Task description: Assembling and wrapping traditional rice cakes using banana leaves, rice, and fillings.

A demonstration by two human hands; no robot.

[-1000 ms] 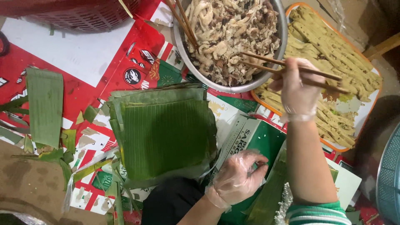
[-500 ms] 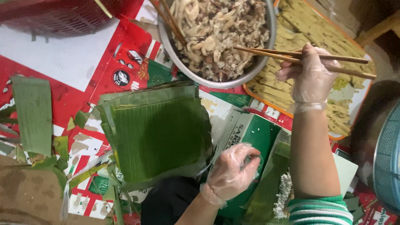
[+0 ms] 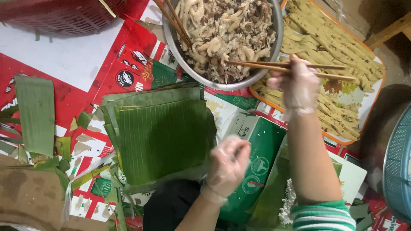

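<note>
A round metal bowl (image 3: 274, 51) sits at the top of the view, heaped with a pale and brown mix of chopped meat and shredded strips (image 3: 227, 34). A second pair of wooden chopsticks (image 3: 173, 21) leans in it at the left rim. Just to its right, touching or slightly under the bowl's edge, an orange-rimmed tray (image 3: 372, 107) carries rows of yellowish flat strips (image 3: 334, 47). A red plastic basket (image 3: 64, 15) stands at the upper left, and a blue mesh basket (image 3: 398, 171) shows at the right edge.

The right hand (image 3: 297, 83), in a thin clear glove, is stretched forward over the bowl's near rim. Its grip is closed on a pair of long wooden chopsticks (image 3: 274, 66), whose tips lie in the filling at the bowl's lower right, while the back ends point out over the tray. The forearm ends in a green-and-white striped sleeve (image 3: 323, 216).

The left hand (image 3: 229, 164), also gloved, is curled loosely, fingers bent inward, at the right edge of a stack of dark green banana leaves (image 3: 162, 137) cut into rectangles; whether it pinches anything I cannot tell.

The surface beneath is covered with red, white and green printed paper sheets (image 3: 64, 64). A loose leaf strip (image 3: 36, 115) and small leaf scraps (image 3: 64, 149) lie to the left, beside brown cardboard (image 3: 25, 196).
</note>
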